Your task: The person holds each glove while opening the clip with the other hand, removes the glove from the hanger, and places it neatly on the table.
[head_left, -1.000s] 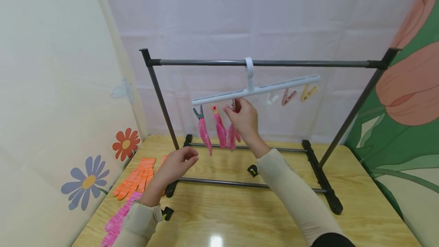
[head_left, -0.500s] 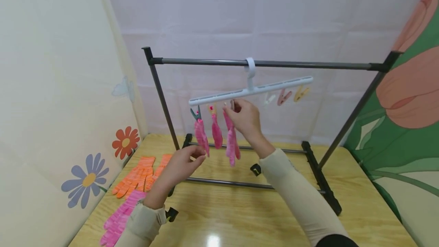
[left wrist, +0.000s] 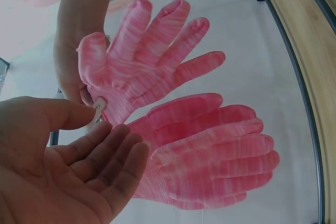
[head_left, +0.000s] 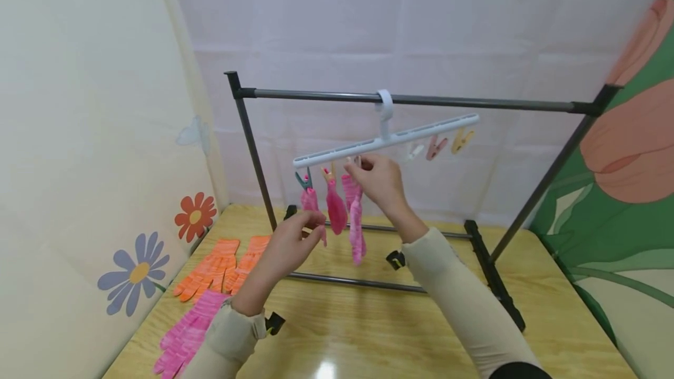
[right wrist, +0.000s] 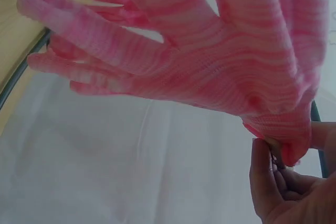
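Note:
My right hand (head_left: 380, 183) pinches a clothespin (right wrist: 276, 149) at the cuff of a pink striped glove (head_left: 356, 224), under the light blue hanger (head_left: 337, 152). In the right wrist view, that glove's fingers spread out from the pinched cuff. Two other pink gloves hang to its left, one from a yellow clothespin (head_left: 329, 173), the other from a dark teal clothespin (head_left: 304, 180). My left hand (head_left: 288, 244) is raised in front of the leftmost glove (head_left: 309, 198) and hides part of it. Its fingers are loosely bent, and nothing shows between them in the left wrist view (left wrist: 73, 161).
The hanger hooks over a dark rack bar (head_left: 489, 102) and tilts down leftwards. White, pink (head_left: 436, 147) and yellow (head_left: 462, 140) clothespins hang at its right. Orange gloves (head_left: 213, 268) and a pink glove (head_left: 192, 329) lie on the wooden table (head_left: 368, 332) at left.
My left hand has moved up and right, now in front of the leftmost glove. The glove below my right hand has turned and hangs lower. My right hand stays at the same clothespin.

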`<state>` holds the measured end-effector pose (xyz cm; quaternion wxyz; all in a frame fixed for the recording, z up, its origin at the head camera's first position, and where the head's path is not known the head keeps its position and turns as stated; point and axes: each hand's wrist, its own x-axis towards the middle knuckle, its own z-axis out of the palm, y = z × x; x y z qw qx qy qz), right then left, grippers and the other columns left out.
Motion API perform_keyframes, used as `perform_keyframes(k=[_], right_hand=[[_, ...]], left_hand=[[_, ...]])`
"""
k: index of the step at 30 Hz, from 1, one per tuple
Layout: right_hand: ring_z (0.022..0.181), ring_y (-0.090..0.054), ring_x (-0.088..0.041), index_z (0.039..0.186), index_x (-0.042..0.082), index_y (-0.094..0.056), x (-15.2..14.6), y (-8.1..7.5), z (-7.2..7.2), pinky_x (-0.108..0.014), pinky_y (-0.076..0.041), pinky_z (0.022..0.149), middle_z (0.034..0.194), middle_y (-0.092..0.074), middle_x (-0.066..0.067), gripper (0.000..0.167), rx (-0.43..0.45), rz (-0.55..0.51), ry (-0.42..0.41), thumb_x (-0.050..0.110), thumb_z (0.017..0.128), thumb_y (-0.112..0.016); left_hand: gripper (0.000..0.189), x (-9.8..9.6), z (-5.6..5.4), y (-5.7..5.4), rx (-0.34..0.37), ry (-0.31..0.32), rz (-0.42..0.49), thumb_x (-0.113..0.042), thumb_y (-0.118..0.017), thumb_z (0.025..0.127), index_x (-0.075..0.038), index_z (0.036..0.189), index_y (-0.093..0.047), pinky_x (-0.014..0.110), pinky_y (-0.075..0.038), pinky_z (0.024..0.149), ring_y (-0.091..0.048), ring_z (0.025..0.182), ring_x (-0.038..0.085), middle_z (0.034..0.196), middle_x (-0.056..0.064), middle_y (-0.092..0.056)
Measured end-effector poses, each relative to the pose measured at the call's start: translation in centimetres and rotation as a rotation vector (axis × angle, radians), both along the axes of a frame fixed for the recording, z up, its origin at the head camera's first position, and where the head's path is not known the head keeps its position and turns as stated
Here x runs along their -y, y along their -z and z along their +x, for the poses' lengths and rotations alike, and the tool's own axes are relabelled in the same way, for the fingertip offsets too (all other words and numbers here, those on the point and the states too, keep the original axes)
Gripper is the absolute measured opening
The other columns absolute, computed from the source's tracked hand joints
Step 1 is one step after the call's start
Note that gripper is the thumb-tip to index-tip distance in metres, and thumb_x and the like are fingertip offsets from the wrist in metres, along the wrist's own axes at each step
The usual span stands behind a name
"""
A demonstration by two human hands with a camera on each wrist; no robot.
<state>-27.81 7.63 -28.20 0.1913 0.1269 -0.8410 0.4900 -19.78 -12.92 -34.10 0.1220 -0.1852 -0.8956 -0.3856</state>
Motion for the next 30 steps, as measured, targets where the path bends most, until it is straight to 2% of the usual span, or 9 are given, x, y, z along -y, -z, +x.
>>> perform_keyframes(k=[5,10,13,16,18,20,21,24,30], right_hand=[[0.075,-0.055,-0.021,0.09,0.011,-0.074,-0.2,-0.3,-0.1,-0.032,-0.048,0.065,0.084,-0.069,-0.006,0.025,0.083,-0.042,-0.004,0.036,0.092,-0.074],[0.083,-0.059,-0.021,0.103,0.012,-0.078,-0.3,-0.5,0.1,-0.033,-0.05,0.071,0.093,-0.072,-0.006,0.03,0.142,-0.107,-0.015,0.039,0.09,-0.075],[0.087,-0.059,-0.021,0.107,0.011,-0.078,-0.5,-0.6,0.2,-0.033,-0.05,0.075,0.097,-0.072,-0.006,0.032,0.166,-0.146,-0.033,0.038,0.09,-0.075],[0.085,-0.056,-0.02,0.104,0.011,-0.077,-0.6,-0.7,0.3,-0.033,-0.048,0.075,0.095,-0.07,-0.006,0.03,0.188,-0.183,-0.051,0.038,0.091,-0.074],[0.083,-0.054,-0.02,0.099,0.01,-0.077,-0.6,-0.8,0.4,-0.033,-0.046,0.074,0.091,-0.067,-0.005,0.029,0.199,-0.209,-0.065,0.038,0.091,-0.074],[0.08,-0.053,-0.019,0.096,0.01,-0.076,-0.7,-0.9,0.5,-0.032,-0.046,0.073,0.088,-0.065,-0.005,0.028,0.209,-0.232,-0.075,0.038,0.091,-0.074],[0.079,-0.053,-0.019,0.095,0.01,-0.076,-0.7,-0.9,0.5,-0.032,-0.047,0.074,0.087,-0.065,-0.005,0.028,0.213,-0.246,-0.082,0.037,0.091,-0.074],[0.081,-0.057,-0.018,0.1,0.009,-0.077,-0.7,-0.9,0.5,-0.032,-0.051,0.078,0.09,-0.066,-0.004,0.027,0.227,-0.287,-0.103,0.035,0.091,-0.075],[0.087,-0.063,-0.019,0.109,0.008,-0.076,-0.9,-0.9,0.5,-0.035,-0.056,0.085,0.097,-0.067,-0.005,0.034,0.246,-0.331,-0.141,0.036,0.09,-0.077]], left_hand=[[0.026,-0.7,-0.1,-0.3,-0.018,0.001,0.059,-0.016,-0.063,0.101,-0.009,0.126,-0.065,0.039,-0.056,0.091,-0.065,0.104,0.017,0.116,0.004,-0.07],[0.03,-1.3,-0.3,-0.8,-0.016,-0.01,0.082,-0.018,-0.062,0.102,-0.005,0.129,-0.063,0.04,-0.055,0.094,-0.066,0.105,0.018,0.119,0.006,-0.069],[0.034,-1.7,-0.4,-1.1,-0.01,-0.01,0.098,-0.02,-0.06,0.103,-0.003,0.132,-0.061,0.041,-0.054,0.096,-0.066,0.108,0.02,0.122,0.01,-0.068],[0.035,-2.1,-0.4,-1.4,0.002,-0.023,0.11,-0.021,-0.06,0.103,-0.004,0.134,-0.06,0.042,-0.054,0.096,-0.066,0.109,0.021,0.123,0.01,-0.068],[0.034,-2.4,-0.4,-1.5,0.005,-0.038,0.107,-0.021,-0.06,0.103,-0.005,0.133,-0.06,0.042,-0.055,0.094,-0.066,0.108,0.021,0.121,0.009,-0.069],[0.034,-2.7,-0.5,-1.6,0.02,-0.051,0.11,-0.02,-0.06,0.103,-0.006,0.133,-0.06,0.04,-0.058,0.083,-0.066,0.102,0.02,0.117,0.007,-0.069],[0.033,-2.9,-0.5,-1.6,0.027,-0.057,0.108,-0.021,-0.06,0.103,-0.006,0.133,-0.06,0.038,-0.058,0.078,-0.066,0.099,0.02,0.115,0.007,-0.069],[0.034,-3.3,-0.7,-1.7,0.044,-0.066,0.104,-0.022,-0.059,0.104,-0.006,0.134,-0.06,0.036,-0.059,0.075,-0.067,0.099,0.02,0.116,0.007,-0.069],[0.036,-4.0,-1.3,-1.8,0.061,-0.071,0.105,-0.025,-0.058,0.104,-0.006,0.135,-0.059,0.04,-0.057,0.091,-0.065,0.11,0.021,0.12,0.007,-0.068]])
